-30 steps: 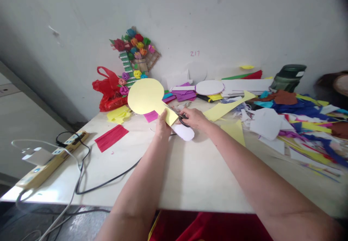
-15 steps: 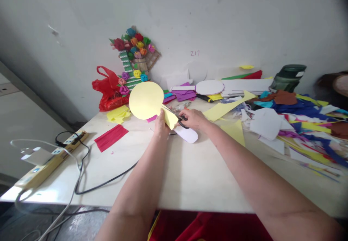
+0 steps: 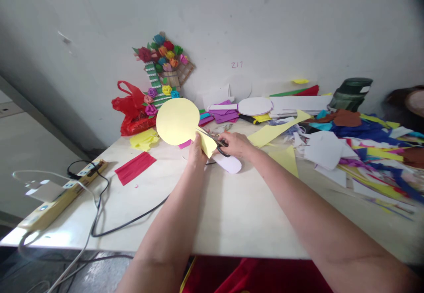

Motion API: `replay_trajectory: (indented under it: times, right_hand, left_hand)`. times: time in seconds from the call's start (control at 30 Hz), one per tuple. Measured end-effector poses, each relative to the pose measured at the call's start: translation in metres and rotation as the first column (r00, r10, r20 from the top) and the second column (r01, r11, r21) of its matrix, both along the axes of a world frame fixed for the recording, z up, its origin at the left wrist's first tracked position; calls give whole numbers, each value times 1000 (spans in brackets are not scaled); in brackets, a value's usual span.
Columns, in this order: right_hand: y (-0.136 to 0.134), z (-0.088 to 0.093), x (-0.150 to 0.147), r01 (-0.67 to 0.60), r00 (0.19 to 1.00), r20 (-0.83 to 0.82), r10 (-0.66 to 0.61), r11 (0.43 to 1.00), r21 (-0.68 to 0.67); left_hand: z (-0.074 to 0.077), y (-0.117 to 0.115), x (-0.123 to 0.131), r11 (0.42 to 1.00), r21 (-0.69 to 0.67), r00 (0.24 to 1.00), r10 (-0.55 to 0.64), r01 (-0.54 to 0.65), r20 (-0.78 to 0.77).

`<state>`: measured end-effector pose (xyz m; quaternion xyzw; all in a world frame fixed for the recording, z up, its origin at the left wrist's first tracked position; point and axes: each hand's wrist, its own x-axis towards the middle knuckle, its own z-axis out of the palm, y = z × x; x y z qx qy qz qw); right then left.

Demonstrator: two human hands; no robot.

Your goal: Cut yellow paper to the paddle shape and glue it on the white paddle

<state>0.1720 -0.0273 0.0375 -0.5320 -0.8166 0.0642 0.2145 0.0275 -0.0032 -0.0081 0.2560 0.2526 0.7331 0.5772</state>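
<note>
My left hand pinches a piece of yellow paper near its lower edge. The paper has a large round part at the upper left and a narrower flap toward the right. My right hand is closed round the dark handles of a pair of scissors. Their blades lie along the paper's edge, with the tips close to my left thumb. Below the scissors a white rounded paper shape is partly hidden by my hands and the yellow paper.
Colourful paper scraps heap up on the right beside a dark green bottle. A red plastic bag and paper-flower decorations stand by the wall. At the left lie a red paper piece and a power strip with trailing cables.
The yellow paper has shifted very slightly to the left. Both hands keep nearly the same place and the same hold.
</note>
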Motion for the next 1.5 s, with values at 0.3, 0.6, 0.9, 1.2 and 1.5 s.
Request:
replay_trajectory:
  times: [0.3, 0.6, 0.9, 1.2, 1.5]
  right_hand:
    - [1, -1, 2, -18, 1000, 4, 18, 1000, 25]
    - [1, -1, 5, -66, 998, 0, 66, 998, 5]
    - [0, 4, 10, -144, 989, 1, 145, 985, -97]
    - [2, 0, 9, -155, 988, -47, 150, 978, -139]
    - [1, 2, 8, -105, 994, -14, 104, 992, -69]
  left_hand:
    - [2, -1, 2, 1000, 16, 999, 17, -17, 33]
    - [0, 0, -1, 999, 41, 1000, 2, -2, -11]
    - [3, -1, 0, 999, 34, 1000, -28, 29, -12]
    - [3, -2, 0, 999, 32, 999, -32, 33, -31]
    - [0, 0, 0, 998, 56, 999, -25, 26, -27]
